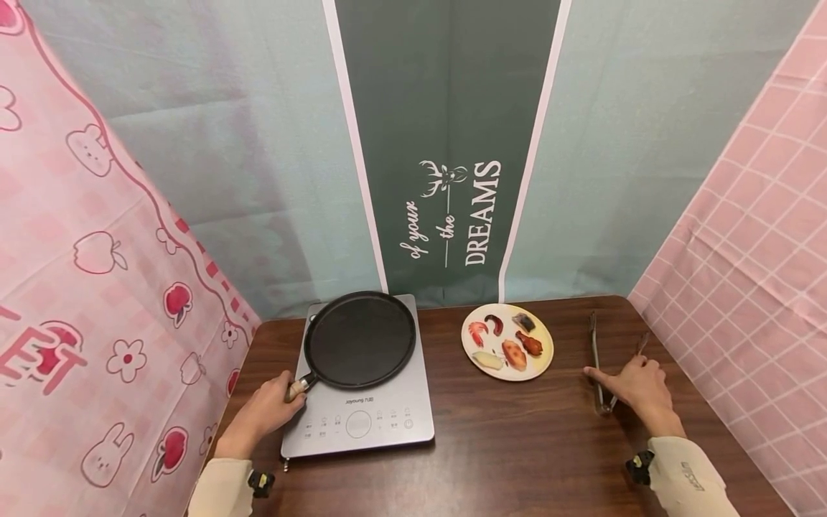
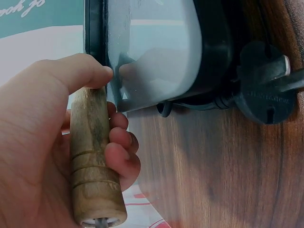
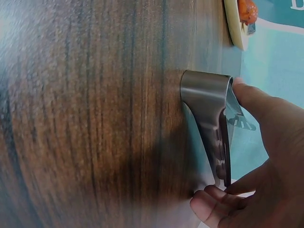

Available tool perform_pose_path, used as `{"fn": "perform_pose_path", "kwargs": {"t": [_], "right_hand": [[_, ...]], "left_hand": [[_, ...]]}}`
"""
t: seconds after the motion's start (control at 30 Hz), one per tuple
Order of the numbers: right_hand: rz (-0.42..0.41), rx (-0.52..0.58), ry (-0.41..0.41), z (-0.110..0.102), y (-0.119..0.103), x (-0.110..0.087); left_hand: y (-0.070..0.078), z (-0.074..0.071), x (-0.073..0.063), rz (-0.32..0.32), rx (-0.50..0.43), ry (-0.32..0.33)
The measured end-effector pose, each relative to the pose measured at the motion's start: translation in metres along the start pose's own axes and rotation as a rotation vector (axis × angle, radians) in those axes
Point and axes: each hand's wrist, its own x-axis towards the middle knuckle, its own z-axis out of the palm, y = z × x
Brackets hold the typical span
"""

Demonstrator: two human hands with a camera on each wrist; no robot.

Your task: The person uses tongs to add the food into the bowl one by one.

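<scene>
Your left hand (image 1: 268, 406) has its fingers curled round the pan's wooden handle (image 2: 92, 161), thumb near the front end; grooves ring the wood toward the butt. Pan (image 1: 360, 339) is round, black, shallow and dull-surfaced, sitting on the silver cooktop (image 1: 395, 402), handle angled toward you.

Your right hand (image 1: 646, 391) is at the tongs (image 3: 206, 90), thumb and fingers wide apart about them; can't tell if they grip. Tongs: bare steel, V-shaped, arms spread, broad smooth bend at your end, on the brown table (image 1: 510, 431). Food plate (image 1: 538, 368) lies between cooktop and tongs, well apart from your hands.
</scene>
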Motion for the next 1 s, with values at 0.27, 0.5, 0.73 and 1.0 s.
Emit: {"fn": "perform_pose_path", "kwargs": {"t": [0.27, 0.5, 0.73, 1.0], "right_hand": [[-0.004, 0.008, -0.029, -0.0004, 0.0013, 0.003], [-0.024, 0.037, -0.088, -0.0042, 0.0005, 0.0016], [-0.03, 0.034, -0.14, -0.0091, -0.0012, -0.001], [-0.019, 0.053, -0.134, -0.0075, 0.0009, -0.0032]], "left_hand": [[0.0, 0.0005, 0.0007, -0.005, -0.007, -0.006], [-0.0007, 0.0015, 0.0004, -0.008, -0.007, -0.002], [-0.0005, 0.0011, 0.0008, -0.011, -0.009, -0.001], [0.0, 0.0008, -0.0002, -0.019, -0.004, -0.005]]}}
